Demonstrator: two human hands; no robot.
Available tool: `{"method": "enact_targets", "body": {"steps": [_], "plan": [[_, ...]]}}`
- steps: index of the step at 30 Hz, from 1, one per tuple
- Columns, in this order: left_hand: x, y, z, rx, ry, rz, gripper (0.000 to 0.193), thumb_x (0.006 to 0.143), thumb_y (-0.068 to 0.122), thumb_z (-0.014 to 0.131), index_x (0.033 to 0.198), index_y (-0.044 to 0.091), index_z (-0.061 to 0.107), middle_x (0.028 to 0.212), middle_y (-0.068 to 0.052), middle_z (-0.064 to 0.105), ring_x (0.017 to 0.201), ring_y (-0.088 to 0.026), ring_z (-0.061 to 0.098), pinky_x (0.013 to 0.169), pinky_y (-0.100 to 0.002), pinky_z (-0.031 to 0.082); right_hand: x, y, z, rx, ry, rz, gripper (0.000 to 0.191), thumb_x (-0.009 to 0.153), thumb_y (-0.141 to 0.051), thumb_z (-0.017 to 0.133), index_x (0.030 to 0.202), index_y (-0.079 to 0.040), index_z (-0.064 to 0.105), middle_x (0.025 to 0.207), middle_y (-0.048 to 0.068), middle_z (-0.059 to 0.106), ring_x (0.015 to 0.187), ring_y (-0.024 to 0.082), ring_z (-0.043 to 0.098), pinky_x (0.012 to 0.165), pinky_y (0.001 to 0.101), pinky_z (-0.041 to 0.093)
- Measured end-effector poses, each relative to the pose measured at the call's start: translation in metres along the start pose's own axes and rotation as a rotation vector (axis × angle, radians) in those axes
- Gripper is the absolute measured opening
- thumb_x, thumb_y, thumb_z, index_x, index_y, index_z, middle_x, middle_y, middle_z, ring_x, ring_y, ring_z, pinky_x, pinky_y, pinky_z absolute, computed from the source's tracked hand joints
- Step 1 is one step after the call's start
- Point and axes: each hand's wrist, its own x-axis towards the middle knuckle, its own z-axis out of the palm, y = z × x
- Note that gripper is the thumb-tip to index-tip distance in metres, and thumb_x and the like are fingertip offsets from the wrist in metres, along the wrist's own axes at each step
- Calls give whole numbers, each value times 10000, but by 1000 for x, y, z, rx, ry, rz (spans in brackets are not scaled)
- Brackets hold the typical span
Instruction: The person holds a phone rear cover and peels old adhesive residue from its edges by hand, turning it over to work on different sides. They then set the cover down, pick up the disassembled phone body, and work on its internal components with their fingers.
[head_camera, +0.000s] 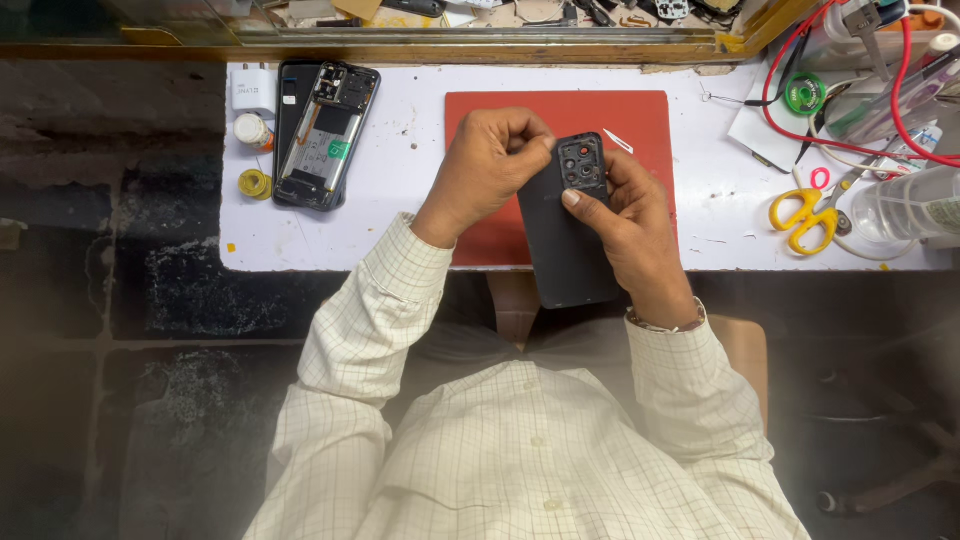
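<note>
I hold a dark phone back cover with camera cutouts above a red mat. My right hand grips the cover along its right edge, thumb resting across the front just below the cutouts. At the top left corner of the cover, the fingertips of my left hand pinch beside the camera cutouts. An opened phone with its battery and boards exposed lies on the white table to the left of the mat.
Yellow-handled scissors lie at the right with red wires and clear plastic bottles. A white charger block, a small bottle and a yellow tape roll sit left of the opened phone. A small white strip lies on the mat.
</note>
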Motion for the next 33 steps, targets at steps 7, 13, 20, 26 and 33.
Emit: {"method": "enact_targets", "body": {"steps": [7,13,20,26,33], "plan": [[-4,5,-2,31,-40,-67,198,942,-14,559,997,-33,748,772,-16,696,643,-29,547,560,-200,438,0,1,-6,75,-11,55,330,940,14,707,1257,43,621,1056,62,729,917,89,702,830,245,595],[-8,18,-17,-264,-160,-262,298,950,33,466,1100,-51,710,946,-75,765,837,-114,755,793,-275,659,3,-2,-10,185,-40,92,379,924,16,708,1290,28,608,1082,66,735,943,97,712,850,244,592],[-9,16,-14,-242,-110,-237,201,1001,68,552,1052,-46,709,903,-87,758,793,-128,740,755,-292,649,4,-1,-10,191,-70,83,382,927,24,714,1293,26,606,1089,65,728,956,94,704,867,241,586],[-8,1,-8,-234,-69,-178,136,1013,49,590,984,-33,694,862,-77,733,752,-116,710,712,-299,636,2,4,-9,140,-46,69,347,928,26,708,1257,38,597,1066,72,728,939,103,708,850,254,595],[-9,8,-8,-277,-74,-213,235,1003,63,516,1108,-24,708,931,-73,759,801,-110,745,756,-287,647,5,3,-9,178,-18,59,389,915,43,696,1290,34,593,1082,72,729,947,102,711,861,245,595]]}}
